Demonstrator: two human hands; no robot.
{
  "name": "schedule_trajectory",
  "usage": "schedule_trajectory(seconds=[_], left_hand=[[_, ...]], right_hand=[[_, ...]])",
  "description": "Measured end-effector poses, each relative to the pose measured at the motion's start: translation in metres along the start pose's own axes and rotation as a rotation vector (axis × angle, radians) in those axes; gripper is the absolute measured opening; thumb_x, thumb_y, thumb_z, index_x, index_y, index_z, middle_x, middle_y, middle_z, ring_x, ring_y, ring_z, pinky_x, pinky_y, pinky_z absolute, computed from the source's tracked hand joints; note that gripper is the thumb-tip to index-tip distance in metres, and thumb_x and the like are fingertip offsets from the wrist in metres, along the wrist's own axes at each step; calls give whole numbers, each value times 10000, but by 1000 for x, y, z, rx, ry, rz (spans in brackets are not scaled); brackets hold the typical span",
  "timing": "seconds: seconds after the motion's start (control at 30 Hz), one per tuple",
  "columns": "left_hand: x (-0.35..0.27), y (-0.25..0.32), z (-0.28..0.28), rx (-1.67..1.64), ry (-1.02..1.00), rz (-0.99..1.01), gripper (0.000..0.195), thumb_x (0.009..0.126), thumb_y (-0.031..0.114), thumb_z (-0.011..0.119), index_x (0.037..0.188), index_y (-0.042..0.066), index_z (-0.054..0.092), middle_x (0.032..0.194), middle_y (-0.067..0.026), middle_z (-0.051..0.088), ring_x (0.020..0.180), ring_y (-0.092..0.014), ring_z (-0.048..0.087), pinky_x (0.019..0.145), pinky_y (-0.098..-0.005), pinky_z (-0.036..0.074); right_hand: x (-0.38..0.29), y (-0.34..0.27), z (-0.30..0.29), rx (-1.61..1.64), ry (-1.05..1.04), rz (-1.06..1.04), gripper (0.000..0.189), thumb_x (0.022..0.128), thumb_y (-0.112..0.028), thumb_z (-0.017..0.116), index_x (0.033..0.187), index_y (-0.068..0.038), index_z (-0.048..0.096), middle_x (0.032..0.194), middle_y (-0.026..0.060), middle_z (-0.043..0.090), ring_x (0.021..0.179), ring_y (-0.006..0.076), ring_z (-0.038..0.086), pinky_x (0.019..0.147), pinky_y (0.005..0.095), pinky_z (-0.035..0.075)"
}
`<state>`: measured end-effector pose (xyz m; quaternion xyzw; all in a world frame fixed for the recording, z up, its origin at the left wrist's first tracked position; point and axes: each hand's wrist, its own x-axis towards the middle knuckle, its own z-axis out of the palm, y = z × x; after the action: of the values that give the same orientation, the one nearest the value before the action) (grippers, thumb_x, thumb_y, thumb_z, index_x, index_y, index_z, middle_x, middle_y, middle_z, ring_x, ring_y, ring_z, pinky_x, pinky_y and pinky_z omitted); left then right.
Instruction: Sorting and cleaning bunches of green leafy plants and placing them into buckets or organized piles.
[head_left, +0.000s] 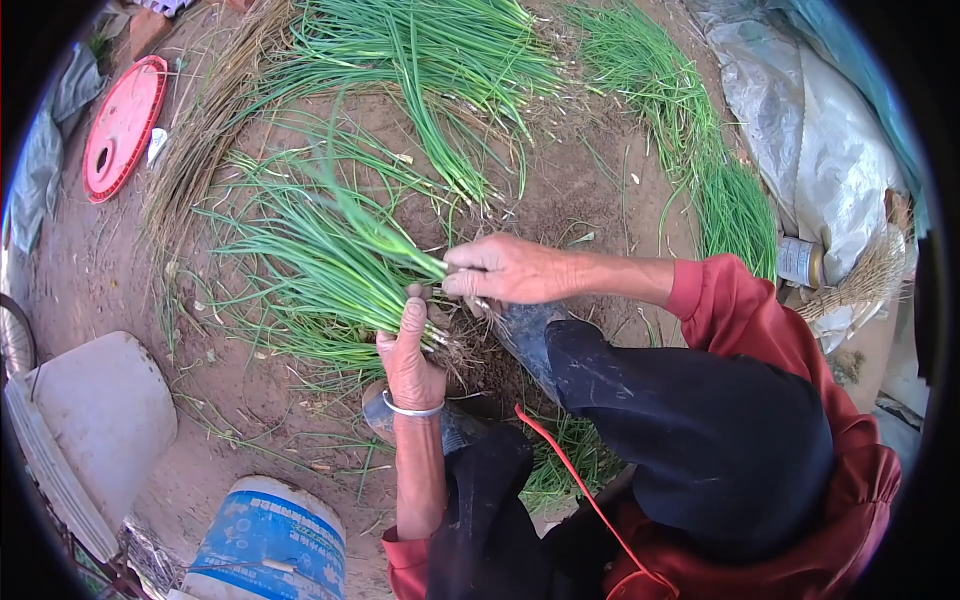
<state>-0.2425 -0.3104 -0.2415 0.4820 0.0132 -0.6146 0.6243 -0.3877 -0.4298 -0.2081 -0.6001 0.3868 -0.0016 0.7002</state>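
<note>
My left hand (412, 360) grips a bunch of green onions (337, 277) near its root end, thumb across the stems, leaves fanning to the left. Just above and to the right, my right hand (502, 270) pinches a few green onion stalks (397, 244) by their lower stems; their leaves are blurred. Dirt-covered roots show beneath both hands. A small group of green onions (442, 150) lies on the soil beyond my hands, beside a large pile of them (420, 52). Loose leaves lie under the held bunch.
Another row of green onions (675, 112) curves down the right side, beside plastic sheeting (810, 112), a jar (799, 262) and a straw broom (862, 277). At left are dry straw (217, 112), a red lid (126, 127), a white bucket (105, 420) and a blue-labelled bucket (270, 532).
</note>
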Motion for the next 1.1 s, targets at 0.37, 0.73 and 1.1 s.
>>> schedule_trajectory(seconds=[0.37,0.73,1.1], left_hand=[[0,12,-6,-26,-126,-33,267,876,184,631,1083,22,587,1055,-113,628,986,-215,593,860,-353,491],[-4,23,2,-131,5,-35,235,865,182,659,1033,35,585,823,-38,572,761,-162,566,692,-303,514],[1,14,-10,-146,30,12,222,854,117,655,1024,-5,582,770,-28,552,688,-123,519,586,-281,455]], right_hand=[[-4,-9,24,-654,-87,-297,349,921,-338,499,816,-6,534,635,215,549,655,416,575,597,497,436],[44,54,-77,-431,521,122,310,843,-313,637,923,-21,573,737,83,580,722,191,591,623,346,481],[26,52,-105,-1005,970,-167,288,807,-286,636,931,-33,576,783,80,568,736,197,555,674,380,464]])
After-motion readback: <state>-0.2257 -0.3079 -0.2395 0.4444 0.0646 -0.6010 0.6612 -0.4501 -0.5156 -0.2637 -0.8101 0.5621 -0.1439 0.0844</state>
